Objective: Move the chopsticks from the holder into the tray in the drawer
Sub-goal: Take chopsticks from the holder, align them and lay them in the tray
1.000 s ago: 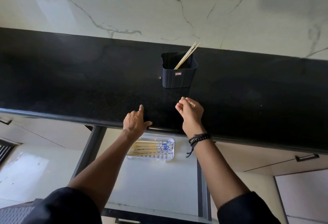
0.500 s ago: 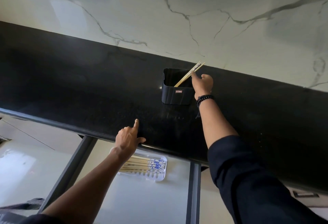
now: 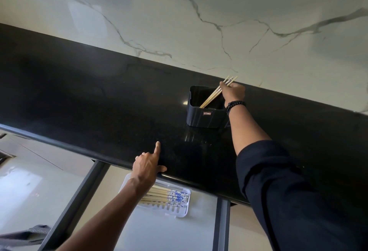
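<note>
A dark square holder [image 3: 205,118] stands on the black counter near the wall. A few wooden chopsticks [image 3: 214,93] lean out of it to the right. My right hand [image 3: 233,92] is closed around their upper ends, with the lower ends still inside the holder. My left hand [image 3: 148,166] rests on the counter's front edge, index finger pointing forward, holding nothing. Below it, in the open drawer [image 3: 159,234], a white tray [image 3: 179,212] holds several chopsticks [image 3: 165,197] with blue-patterned ends; my left wrist hides part of the tray.
The black counter [image 3: 99,107] runs across the view under a white marble wall [image 3: 199,21]. Dark drawer rails [image 3: 223,225] frame the drawer on both sides. Pale cabinet fronts [image 3: 39,161] lie to the left below the counter.
My right hand reached from the counter's front edge to the holder and has closed on the chopsticks' upper ends. My left hand has stayed on the counter edge.
</note>
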